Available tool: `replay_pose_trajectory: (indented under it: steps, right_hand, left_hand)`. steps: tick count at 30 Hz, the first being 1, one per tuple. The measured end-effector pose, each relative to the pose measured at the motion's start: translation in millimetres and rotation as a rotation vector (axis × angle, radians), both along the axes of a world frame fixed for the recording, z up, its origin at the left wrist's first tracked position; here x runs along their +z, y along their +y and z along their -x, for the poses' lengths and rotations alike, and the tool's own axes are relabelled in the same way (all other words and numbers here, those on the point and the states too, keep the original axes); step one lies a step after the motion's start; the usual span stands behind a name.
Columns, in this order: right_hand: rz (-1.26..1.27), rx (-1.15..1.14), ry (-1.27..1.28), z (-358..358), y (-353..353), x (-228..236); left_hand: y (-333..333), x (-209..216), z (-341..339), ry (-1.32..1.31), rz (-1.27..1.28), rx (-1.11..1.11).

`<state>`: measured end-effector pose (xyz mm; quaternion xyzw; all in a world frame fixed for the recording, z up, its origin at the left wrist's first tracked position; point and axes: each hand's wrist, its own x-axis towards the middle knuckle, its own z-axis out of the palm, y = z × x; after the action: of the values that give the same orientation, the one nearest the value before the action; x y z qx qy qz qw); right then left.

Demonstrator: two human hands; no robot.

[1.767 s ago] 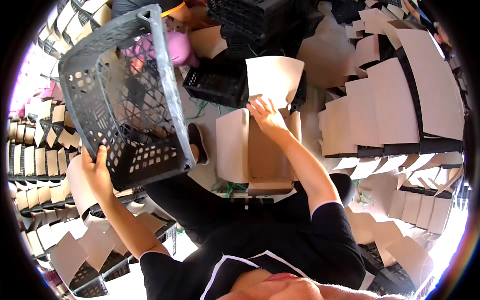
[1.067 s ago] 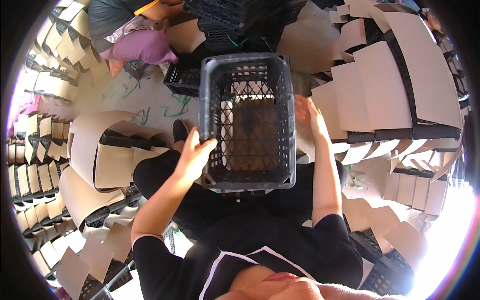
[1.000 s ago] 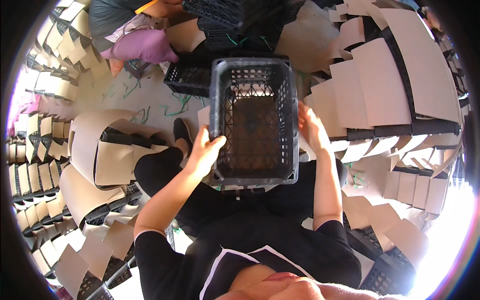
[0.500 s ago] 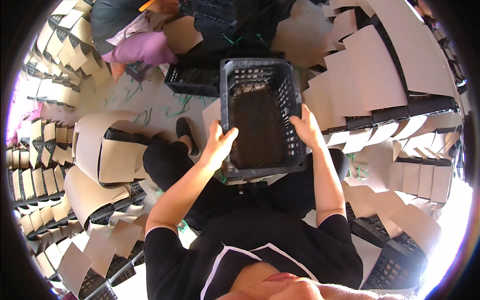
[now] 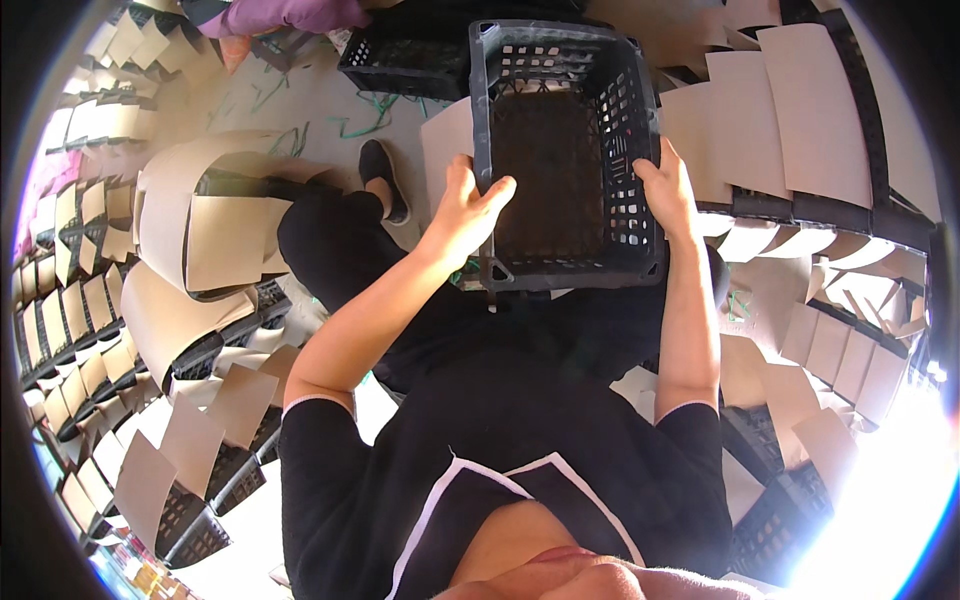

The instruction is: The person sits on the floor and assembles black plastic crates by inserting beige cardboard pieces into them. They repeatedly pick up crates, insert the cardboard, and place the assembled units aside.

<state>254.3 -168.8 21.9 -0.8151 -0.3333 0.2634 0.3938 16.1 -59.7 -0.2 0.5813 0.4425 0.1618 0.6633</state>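
Note:
A black plastic crate (image 5: 640,265) with perforated sides is held up in front of me, its open top facing me and its dark inside bare. My left hand (image 5: 470,210) is closed on its left wall, thumb over the rim. On the opposite wall, my right hand (image 5: 668,190) grips the rim the same way, thumb inside. Fingers behind both walls are hidden. The crate hangs above my lap, its near edge close to my knees.
Another black crate (image 5: 400,65) stands on the floor beyond. Stacked crates with cardboard sheets (image 5: 815,110) crowd the right, and more cardboard (image 5: 235,240) lines the left. Green straps (image 5: 365,120) litter the floor. A person in purple (image 5: 290,14) is at the far left.
In the picture, the crate and both hands have shifted up and to the right, while the surroundings have moved upward too as my view tilted. Both hands keep their hold.

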Motion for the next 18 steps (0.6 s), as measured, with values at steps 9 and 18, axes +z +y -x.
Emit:
replay_pose_trajectory:
  steps: [9, 18]
  right_hand:
    - [-0.039, 0.061, -0.143, -6, -2, -15]
    - [-0.005, -0.068, 0.251, 23, -28, 3]
  left_hand:
    - [-25, -19, -3, 0.019, -0.374, 0.189]
    - [-2, 3, 39, -0.023, -0.342, 0.015]
